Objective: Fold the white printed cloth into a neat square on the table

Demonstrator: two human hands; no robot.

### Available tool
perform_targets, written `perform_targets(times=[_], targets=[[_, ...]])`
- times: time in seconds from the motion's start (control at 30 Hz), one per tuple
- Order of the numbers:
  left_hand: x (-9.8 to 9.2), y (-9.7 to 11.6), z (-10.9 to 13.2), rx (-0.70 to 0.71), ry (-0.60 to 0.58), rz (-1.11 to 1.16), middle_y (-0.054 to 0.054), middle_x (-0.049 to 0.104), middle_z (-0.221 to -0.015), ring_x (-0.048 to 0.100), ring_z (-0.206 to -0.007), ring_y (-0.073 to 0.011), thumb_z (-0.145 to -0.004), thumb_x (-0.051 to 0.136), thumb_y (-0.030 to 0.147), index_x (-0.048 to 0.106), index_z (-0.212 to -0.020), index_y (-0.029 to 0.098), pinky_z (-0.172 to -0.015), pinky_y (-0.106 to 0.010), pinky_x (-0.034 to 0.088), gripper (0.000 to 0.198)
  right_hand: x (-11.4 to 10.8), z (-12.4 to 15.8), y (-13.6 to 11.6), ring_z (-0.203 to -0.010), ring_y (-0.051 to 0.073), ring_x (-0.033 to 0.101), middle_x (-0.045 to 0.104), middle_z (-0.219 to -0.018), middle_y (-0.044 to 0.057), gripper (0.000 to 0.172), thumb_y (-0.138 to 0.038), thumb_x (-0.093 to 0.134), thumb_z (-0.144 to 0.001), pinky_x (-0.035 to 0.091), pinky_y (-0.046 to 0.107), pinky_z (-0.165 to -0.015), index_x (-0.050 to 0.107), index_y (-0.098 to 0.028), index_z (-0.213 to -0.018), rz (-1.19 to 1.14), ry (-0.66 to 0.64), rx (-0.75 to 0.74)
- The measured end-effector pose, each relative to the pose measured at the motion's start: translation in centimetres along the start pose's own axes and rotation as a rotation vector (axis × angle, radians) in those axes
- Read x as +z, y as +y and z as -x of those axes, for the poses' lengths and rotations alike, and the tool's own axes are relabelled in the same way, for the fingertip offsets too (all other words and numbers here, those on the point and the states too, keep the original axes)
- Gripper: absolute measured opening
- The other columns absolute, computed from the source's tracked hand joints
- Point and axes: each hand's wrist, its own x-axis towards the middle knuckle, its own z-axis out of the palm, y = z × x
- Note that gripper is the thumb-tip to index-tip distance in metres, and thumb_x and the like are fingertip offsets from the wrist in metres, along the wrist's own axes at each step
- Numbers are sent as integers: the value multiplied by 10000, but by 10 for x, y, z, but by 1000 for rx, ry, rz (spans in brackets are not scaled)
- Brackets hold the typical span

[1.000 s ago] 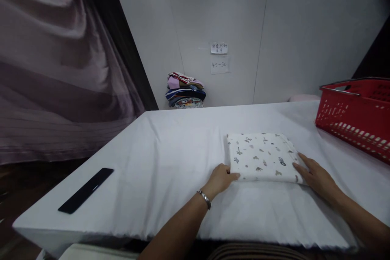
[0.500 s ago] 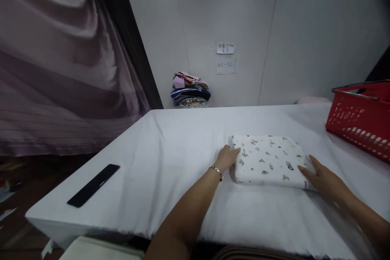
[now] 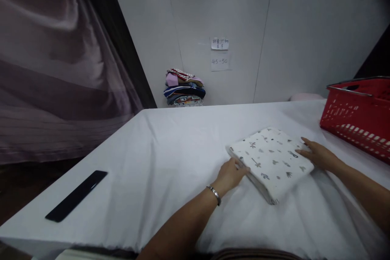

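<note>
A folded white cloth (image 3: 271, 158) printed with small grey-brown plant motifs lies turned at an angle on the white-covered table (image 3: 170, 178). My left hand (image 3: 230, 174), with a silver bracelet at the wrist, grips its near left edge, thumb on top and fingers at the side and under. On the opposite side, my right hand (image 3: 319, 155) holds the right edge, its thumb and a finger over the top; the other fingers are partly hidden. The cloth's layered left side faces me.
To the right stands a red plastic basket (image 3: 356, 118) with a metal handle. A dark flat slab (image 3: 76, 196) lies at the table's left. Behind the far edge is a stack of folded fabrics (image 3: 184, 88) by the wall, under paper notes (image 3: 219, 55). A pinkish curtain (image 3: 55, 69) hangs at left.
The folded cloth has been turned clockwise, so a corner now points toward me. My left hand has come nearer and my right hand has moved farther away. The view has shifted slightly.
</note>
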Motion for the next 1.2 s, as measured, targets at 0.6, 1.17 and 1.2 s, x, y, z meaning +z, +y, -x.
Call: perform_targets(times=[0.6, 1.17, 1.2], targets=[[-30, 7, -79, 18, 121, -258, -42, 669, -925, 590, -840, -172, -817, 495, 342, 676, -808, 202, -702, -248, 423, 230, 30, 64, -114, -1319, 262, 306, 398, -1411, 25, 520, -548, 335, -874, 253, 509, -1066, 462, -297, -1312, 94, -153, -305], [-23, 19, -95, 80, 16, -425, -92, 622, -1061, 546, -1010, -221, -838, 409, 376, 654, -987, 189, -852, -291, 405, 343, 33, -75, -82, -1020, 312, 585, 625, -1117, 181, 609, -582, 321, -845, 444, 421, -812, 548, -127, -1180, 144, -177, 190], [-25, 20, -94, 74, 6, -420, -93, 626, -1050, 551, -999, -222, -833, 416, 369, 653, -972, 187, -842, -291, 409, 331, 35, -73, -82, -1006, 307, 590, 628, -1107, 183, 621, -591, 282, -854, 445, 419, -800, 547, -130, -1174, 151, -161, 165]])
